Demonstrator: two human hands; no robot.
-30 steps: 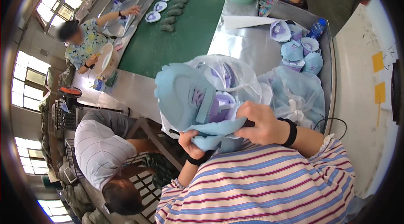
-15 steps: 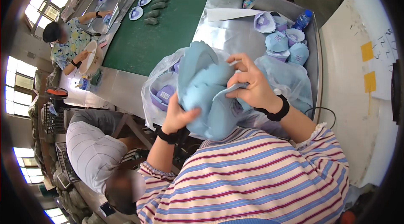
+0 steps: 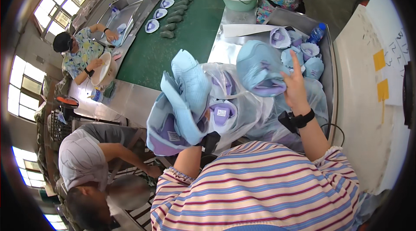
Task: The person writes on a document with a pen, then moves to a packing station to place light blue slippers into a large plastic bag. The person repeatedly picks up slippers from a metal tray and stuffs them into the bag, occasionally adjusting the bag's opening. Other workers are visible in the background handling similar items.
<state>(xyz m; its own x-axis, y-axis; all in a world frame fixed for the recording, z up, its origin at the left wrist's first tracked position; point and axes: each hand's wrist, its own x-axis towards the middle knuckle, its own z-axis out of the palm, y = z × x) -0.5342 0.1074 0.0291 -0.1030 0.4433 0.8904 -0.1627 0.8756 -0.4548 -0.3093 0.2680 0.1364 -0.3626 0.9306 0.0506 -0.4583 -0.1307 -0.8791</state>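
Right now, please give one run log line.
left hand: holds light-blue shoe uppers | right hand: holds light-blue shoe upper | clear plastic bag: between

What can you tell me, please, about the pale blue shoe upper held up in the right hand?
The pale blue shoe upper with lilac lining looks like soft fabric, rounded and hollow, its lilac-edged opening facing down and toward the wearer. The right hand holds it from its right side, raised above the clear plastic bag of similar uppers on the metal table. Whether it touches the bag cannot be told.

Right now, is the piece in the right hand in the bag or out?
Out: right hand holds the blue piece above the clear bag.
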